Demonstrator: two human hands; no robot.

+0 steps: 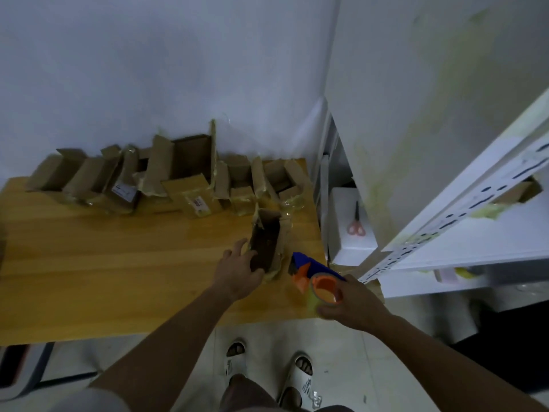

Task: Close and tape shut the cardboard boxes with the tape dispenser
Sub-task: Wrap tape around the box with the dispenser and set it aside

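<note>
On the wooden table (89, 263), near its right edge, one small cardboard box (266, 242) stands open and untaped; the left hand (240, 272) grips its near side with thumb and fingers around the wall; the right hand (353, 307) holds the blue and orange tape dispenser (315, 278) by its roll, just beside the box and not touching it; along the wall a row of boxes (166, 179) sits with flaps up, old tape hanging from several; judging by this, none looks sealed, so nearly the whole job remains, starting with folding this box's flaps.
</note>
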